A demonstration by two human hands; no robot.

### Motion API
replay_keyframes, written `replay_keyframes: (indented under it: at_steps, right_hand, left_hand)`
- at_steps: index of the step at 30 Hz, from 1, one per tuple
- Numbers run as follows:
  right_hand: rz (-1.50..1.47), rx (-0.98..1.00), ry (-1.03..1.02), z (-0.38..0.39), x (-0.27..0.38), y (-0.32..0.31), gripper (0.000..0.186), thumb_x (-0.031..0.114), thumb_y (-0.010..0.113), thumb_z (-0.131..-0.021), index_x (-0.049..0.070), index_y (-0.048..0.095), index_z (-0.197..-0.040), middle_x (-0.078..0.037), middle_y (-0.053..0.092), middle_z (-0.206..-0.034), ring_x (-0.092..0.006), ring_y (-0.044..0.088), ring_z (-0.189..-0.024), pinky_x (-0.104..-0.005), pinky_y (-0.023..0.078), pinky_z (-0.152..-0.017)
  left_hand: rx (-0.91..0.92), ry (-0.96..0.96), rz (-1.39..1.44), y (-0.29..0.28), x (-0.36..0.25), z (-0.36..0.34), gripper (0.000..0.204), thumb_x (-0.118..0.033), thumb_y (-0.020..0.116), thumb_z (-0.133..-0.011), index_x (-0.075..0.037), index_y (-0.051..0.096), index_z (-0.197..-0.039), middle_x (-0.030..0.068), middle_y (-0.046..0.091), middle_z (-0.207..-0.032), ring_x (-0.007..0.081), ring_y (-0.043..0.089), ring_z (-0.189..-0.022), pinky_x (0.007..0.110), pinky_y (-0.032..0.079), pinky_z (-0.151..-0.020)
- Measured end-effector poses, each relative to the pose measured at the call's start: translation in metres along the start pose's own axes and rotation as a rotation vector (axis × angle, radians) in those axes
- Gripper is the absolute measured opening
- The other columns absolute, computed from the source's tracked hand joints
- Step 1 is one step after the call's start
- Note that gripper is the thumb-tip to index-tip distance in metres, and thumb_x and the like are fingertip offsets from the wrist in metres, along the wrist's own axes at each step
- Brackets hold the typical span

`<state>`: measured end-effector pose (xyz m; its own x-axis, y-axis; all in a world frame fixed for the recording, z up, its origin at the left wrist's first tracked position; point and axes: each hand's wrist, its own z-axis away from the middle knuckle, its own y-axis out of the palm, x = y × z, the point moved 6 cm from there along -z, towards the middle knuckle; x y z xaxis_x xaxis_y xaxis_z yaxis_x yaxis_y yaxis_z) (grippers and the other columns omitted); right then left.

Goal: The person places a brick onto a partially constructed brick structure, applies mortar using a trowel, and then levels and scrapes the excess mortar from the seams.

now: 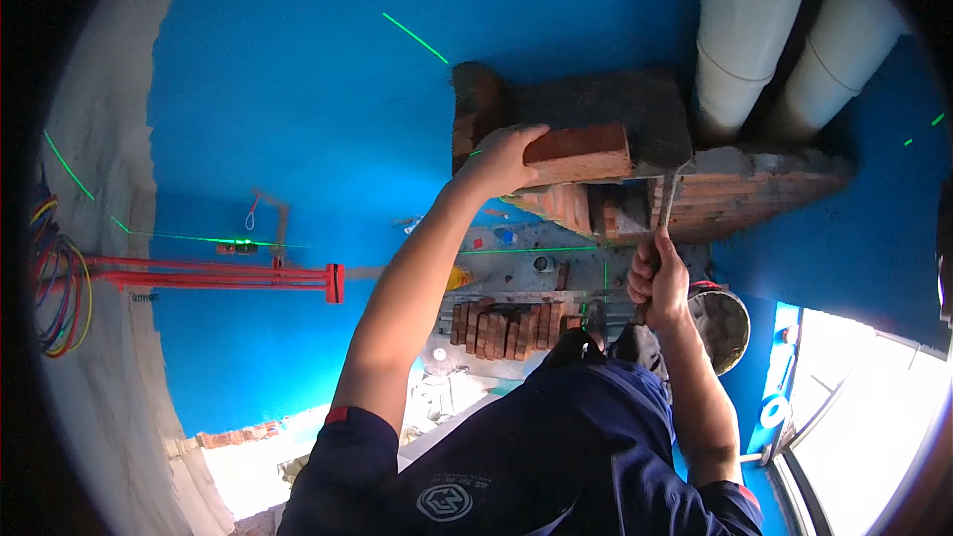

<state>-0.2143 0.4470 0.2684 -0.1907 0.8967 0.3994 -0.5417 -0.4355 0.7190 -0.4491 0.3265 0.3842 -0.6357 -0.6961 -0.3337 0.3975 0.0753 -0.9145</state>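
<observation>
A red brick (586,149) is in my left hand (504,161), held level at the front of a dark, mortar-smeared surface (586,94) on the brickwork. My right hand (657,283) is closed around the handle of a trowel, whose metal neck (671,201) rises to just beside the brick's right end. Where the blade ends and the dark mortar begins is hard to tell. Stepped brick courses (754,194) project from the blue wall below and to the right of the held brick.
Two white pipes (749,30) stand at upper right. Below lie stacked bricks (506,333) and a mortar bucket (725,328). Red conduits (218,273) and coiled wires (55,268) are on the left. Green laser lines cross the blue walls (278,60). A bright window (864,397) is at lower right.
</observation>
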Motion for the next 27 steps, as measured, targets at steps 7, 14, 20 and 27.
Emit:
replay_keyframes:
  at_steps: [7, 14, 20, 27]
  right_hand:
    - [0.001, 0.009, 0.034, -0.007, -0.007, 0.001, 0.045, 0.053, 0.041, -0.098, 0.014, 0.043, -0.075, 0.004, 0.032, -0.055, -0.009, 0.028, -0.039, -0.0258, 0.022, -0.036]
    - [0.021, 0.011, 0.02, -0.008, -0.01, 0.007, 0.044, 0.053, 0.043, -0.097, 0.015, 0.043, -0.075, 0.004, 0.032, -0.054, -0.0086, 0.028, -0.039, -0.0256, 0.022, -0.036]
    - [0.035, -0.009, 0.003, -0.009, -0.008, 0.008, 0.044, 0.052, 0.042, -0.098, 0.015, 0.042, -0.075, 0.004, 0.033, -0.055, -0.0086, 0.028, -0.039, -0.0252, 0.023, -0.037]
    - [0.058, 0.011, 0.005, -0.009, -0.011, 0.009, 0.043, 0.052, 0.039, -0.099, 0.015, 0.041, -0.077, 0.004, 0.033, -0.056, -0.0082, 0.028, -0.04, -0.0246, 0.023, -0.037]
  left_hand:
    - [0.017, 0.012, -0.052, -0.005, -0.004, -0.003, 0.072, -0.008, 0.074, -0.071, -0.008, 0.047, -0.138, 0.0166, 0.055, -0.132, 0.0295, 0.057, -0.116, 0.04, 0.048, -0.096]
    - [0.019, 0.025, -0.039, -0.006, -0.001, -0.004, 0.072, -0.009, 0.076, -0.069, -0.008, 0.05, -0.136, 0.0164, 0.057, -0.129, 0.0293, 0.057, -0.116, 0.04, 0.048, -0.097]
    - [0.008, 0.007, -0.041, -0.008, -0.01, -0.003, 0.072, -0.01, 0.076, -0.068, -0.007, 0.05, -0.135, 0.017, 0.057, -0.13, 0.0301, 0.058, -0.116, 0.038, 0.047, -0.098]
    - [-0.068, 0.103, -0.043, -0.008, -0.007, -0.001, 0.068, -0.009, 0.073, -0.066, -0.005, 0.053, -0.132, 0.019, 0.059, -0.125, 0.0317, 0.059, -0.112, 0.038, 0.047, -0.098]
